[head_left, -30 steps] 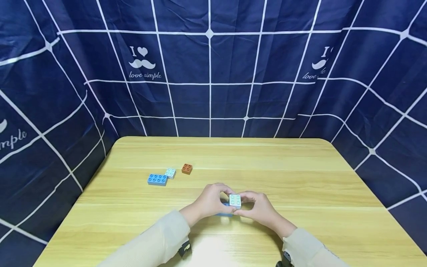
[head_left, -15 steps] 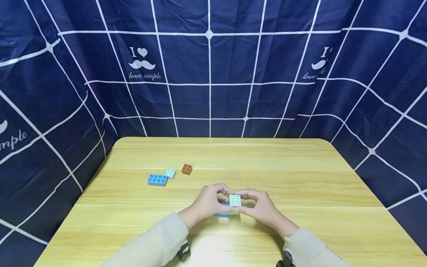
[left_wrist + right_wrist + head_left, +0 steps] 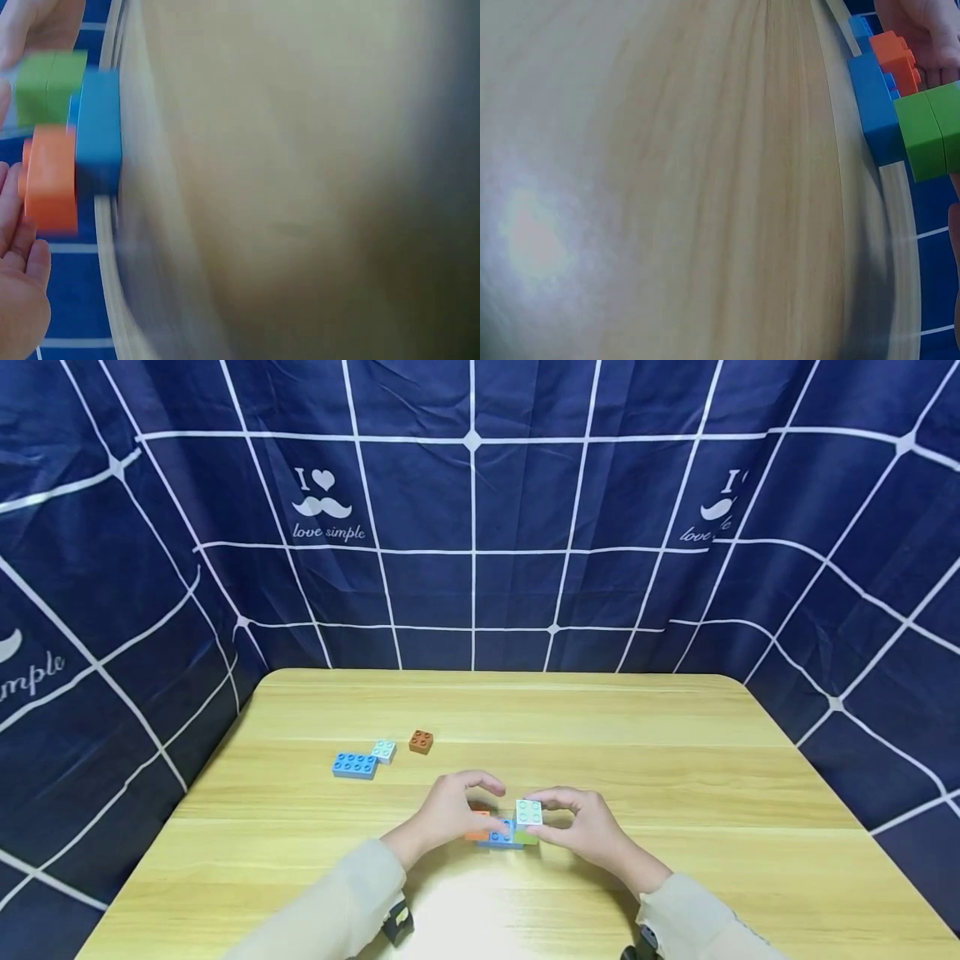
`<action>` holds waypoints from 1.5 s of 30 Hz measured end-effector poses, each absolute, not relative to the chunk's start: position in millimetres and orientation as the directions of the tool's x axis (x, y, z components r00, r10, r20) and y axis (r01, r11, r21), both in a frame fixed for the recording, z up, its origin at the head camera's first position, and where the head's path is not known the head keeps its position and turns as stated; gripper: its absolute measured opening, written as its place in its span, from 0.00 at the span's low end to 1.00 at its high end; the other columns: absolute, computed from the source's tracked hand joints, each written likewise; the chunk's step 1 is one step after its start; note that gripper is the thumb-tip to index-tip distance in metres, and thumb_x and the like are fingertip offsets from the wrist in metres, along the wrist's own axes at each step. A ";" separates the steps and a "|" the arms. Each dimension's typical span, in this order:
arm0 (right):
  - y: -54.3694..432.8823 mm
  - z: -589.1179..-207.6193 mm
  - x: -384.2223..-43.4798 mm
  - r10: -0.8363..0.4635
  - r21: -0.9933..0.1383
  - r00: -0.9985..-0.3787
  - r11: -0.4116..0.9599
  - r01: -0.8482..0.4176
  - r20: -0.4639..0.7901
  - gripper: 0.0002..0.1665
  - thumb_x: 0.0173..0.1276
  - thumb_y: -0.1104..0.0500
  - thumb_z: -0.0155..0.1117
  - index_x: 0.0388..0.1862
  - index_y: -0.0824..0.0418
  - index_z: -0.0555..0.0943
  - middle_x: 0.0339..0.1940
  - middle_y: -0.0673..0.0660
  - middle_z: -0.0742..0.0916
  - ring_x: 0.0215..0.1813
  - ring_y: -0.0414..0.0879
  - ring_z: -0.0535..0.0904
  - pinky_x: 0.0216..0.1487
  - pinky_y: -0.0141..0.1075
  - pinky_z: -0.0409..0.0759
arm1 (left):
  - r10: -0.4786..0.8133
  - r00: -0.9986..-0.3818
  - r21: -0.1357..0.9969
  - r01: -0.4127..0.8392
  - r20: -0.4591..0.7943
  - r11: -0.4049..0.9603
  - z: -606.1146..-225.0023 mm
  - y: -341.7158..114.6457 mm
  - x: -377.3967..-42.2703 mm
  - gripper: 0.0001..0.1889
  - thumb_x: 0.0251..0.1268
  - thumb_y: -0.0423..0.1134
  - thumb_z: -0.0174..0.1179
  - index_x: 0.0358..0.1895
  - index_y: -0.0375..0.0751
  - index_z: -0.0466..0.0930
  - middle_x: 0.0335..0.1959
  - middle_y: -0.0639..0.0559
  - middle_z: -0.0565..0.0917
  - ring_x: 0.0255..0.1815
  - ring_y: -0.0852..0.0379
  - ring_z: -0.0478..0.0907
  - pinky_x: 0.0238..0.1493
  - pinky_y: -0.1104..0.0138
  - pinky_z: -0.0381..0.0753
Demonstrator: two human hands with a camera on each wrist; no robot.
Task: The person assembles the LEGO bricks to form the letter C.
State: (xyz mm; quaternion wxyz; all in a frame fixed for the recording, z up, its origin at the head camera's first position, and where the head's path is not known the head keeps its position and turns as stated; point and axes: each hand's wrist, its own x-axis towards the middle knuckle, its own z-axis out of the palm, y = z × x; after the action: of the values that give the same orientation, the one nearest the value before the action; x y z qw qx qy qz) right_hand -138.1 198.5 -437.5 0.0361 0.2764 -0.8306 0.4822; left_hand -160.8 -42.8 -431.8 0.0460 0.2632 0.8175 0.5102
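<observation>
Dark blue cloth with a white grid hangs round three sides of a pale wooden counter (image 3: pixel 675 752). Near its front edge sits a small brick stack (image 3: pixel 510 828): a long blue brick at the bottom, an orange brick (image 3: pixel 477 825) and a green one on top of it, and a pale mint-white brick (image 3: pixel 528 812) uppermost. The right hand (image 3: pixel 581 827) pinches the pale brick and the green one below it, fingers curled round their sides. The left hand (image 3: pixel 448 810) arches over the orange end, fingers bent but loose; whether it grips or only touches, I cannot tell. The bricks look like hard, light, smooth plastic, so I'd judge the stack stiff but apt to slide on the wood; the flat side walls are the place to hold, steadying the blue base. Farther back on the left lie a blue brick (image 3: pixel 354 764), a pale brick (image 3: pixel 384 750) touching it, and a brown brick (image 3: pixel 421 741) just beside.
</observation>
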 end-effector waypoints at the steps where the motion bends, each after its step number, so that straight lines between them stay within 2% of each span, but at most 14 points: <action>1: 198.8 -437.7 -138.2 -0.422 -0.781 -0.846 0.385 -0.492 0.325 0.20 0.54 0.56 0.75 0.46 0.55 0.84 0.46 0.47 0.86 0.44 0.42 0.82 0.51 0.50 0.78 | 0.466 -0.864 0.862 0.375 0.191 0.342 -431.6 -47.8 -163.6 0.28 0.39 0.44 0.78 0.48 0.41 0.81 0.45 0.57 0.83 0.53 0.52 0.77 0.59 0.50 0.69; 5: 199.1 -436.9 -137.9 -0.413 -0.787 -0.855 0.391 -0.477 0.313 0.20 0.54 0.54 0.75 0.46 0.56 0.84 0.46 0.48 0.86 0.44 0.42 0.82 0.51 0.49 0.78 | 0.408 -0.889 0.848 0.373 0.210 0.377 -431.1 -71.1 -176.7 0.29 0.39 0.45 0.77 0.49 0.41 0.81 0.47 0.56 0.83 0.54 0.52 0.76 0.62 0.51 0.67; 15: 198.5 -438.8 -139.6 -0.400 -0.810 -0.875 0.396 -0.433 0.272 0.20 0.54 0.52 0.75 0.46 0.55 0.84 0.45 0.47 0.86 0.44 0.42 0.81 0.53 0.48 0.75 | 0.231 -0.944 0.809 0.322 0.236 0.491 -426.4 -141.8 -207.6 0.28 0.41 0.38 0.78 0.51 0.40 0.81 0.50 0.49 0.82 0.58 0.45 0.73 0.63 0.48 0.64; 22: 197.5 -435.9 -138.1 -0.408 -0.805 -0.865 0.383 -0.454 0.294 0.20 0.54 0.54 0.75 0.46 0.56 0.84 0.45 0.47 0.86 0.44 0.42 0.81 0.52 0.47 0.77 | 0.210 -0.950 0.788 0.309 0.230 0.533 -424.4 -176.4 -221.9 0.31 0.42 0.35 0.77 0.55 0.36 0.78 0.53 0.42 0.80 0.59 0.40 0.71 0.62 0.45 0.64; 31: 197.5 -438.2 -138.9 -0.410 -0.807 -0.866 0.384 -0.448 0.286 0.20 0.53 0.54 0.75 0.46 0.56 0.84 0.45 0.48 0.86 0.44 0.42 0.81 0.52 0.46 0.77 | 0.222 -0.963 0.755 0.259 0.154 0.603 -431.1 -191.1 -232.6 0.33 0.42 0.38 0.77 0.56 0.32 0.77 0.53 0.39 0.80 0.56 0.40 0.73 0.60 0.47 0.67; 35: 197.1 -438.6 -139.1 -0.410 -0.804 -0.864 0.384 -0.455 0.293 0.20 0.53 0.54 0.75 0.45 0.56 0.84 0.44 0.47 0.86 0.43 0.42 0.81 0.52 0.47 0.77 | 0.234 -0.966 0.749 0.238 0.113 0.618 -433.3 -191.9 -235.7 0.33 0.43 0.37 0.76 0.56 0.30 0.76 0.52 0.37 0.80 0.53 0.39 0.76 0.56 0.49 0.72; 38: 196.9 -438.4 -138.7 -0.411 -0.805 -0.862 0.379 -0.456 0.295 0.20 0.53 0.54 0.75 0.45 0.56 0.84 0.44 0.47 0.86 0.43 0.42 0.81 0.52 0.47 0.77 | 0.237 -0.968 0.745 0.220 0.086 0.630 -434.5 -191.3 -237.1 0.32 0.44 0.35 0.76 0.56 0.29 0.76 0.50 0.38 0.81 0.49 0.41 0.77 0.53 0.51 0.75; 45: 196.2 -437.9 -138.1 -0.410 -0.806 -0.864 0.379 -0.454 0.294 0.19 0.54 0.54 0.75 0.45 0.56 0.84 0.45 0.48 0.86 0.43 0.42 0.81 0.52 0.46 0.77 | 0.226 -0.973 0.721 0.192 0.050 0.666 -434.8 -190.5 -237.4 0.26 0.48 0.31 0.73 0.54 0.30 0.78 0.45 0.40 0.82 0.46 0.44 0.78 0.52 0.50 0.74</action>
State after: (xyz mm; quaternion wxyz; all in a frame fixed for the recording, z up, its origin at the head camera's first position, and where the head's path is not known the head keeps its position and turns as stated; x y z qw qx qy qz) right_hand -138.1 196.2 -437.9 0.0226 0.2602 -0.8300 0.4929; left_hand -237.4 -190.5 -434.8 0.0219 0.1147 0.9125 0.3922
